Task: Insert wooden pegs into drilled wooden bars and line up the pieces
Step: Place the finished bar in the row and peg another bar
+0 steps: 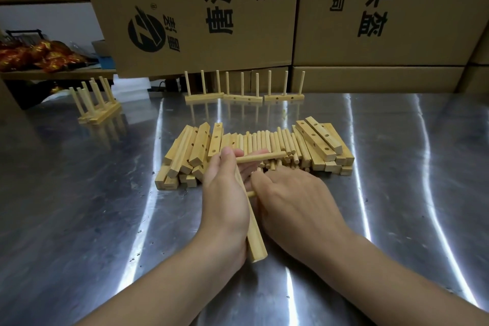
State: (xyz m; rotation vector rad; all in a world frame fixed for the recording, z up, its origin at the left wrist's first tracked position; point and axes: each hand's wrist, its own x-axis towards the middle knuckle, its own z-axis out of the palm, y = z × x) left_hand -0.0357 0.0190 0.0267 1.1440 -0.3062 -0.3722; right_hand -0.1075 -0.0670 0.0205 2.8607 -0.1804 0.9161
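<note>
The left hand (225, 198) grips a wooden bar (255, 241) edge-up over the shiny metal surface (105, 219). Its fingers (248, 171) are wrapped round the far half, and the near end juts out past the wrist. One peg (264, 156) sticks out sideways to the right from the far end of the bar. The right hand (299, 201) lies palm-down just beside the bar with its fingers (267, 180) curled over a second peg (251, 194). Only the tip of that peg shows, right at the bar's side, and how deep it sits cannot be told. Just beyond the hands is the stock: loose pegs (264, 140) lie side by side in the middle, with drilled bars heaped to the left (193, 148) and to the right (317, 140) of them. Further back, three finished pieces (243, 98) stand end to end in a row, each a bar with three upright pegs. A cluster of finished pieces (99, 112) stands well apart at the far left. Printed cardboard boxes (211, 8) fill the background.
</note>
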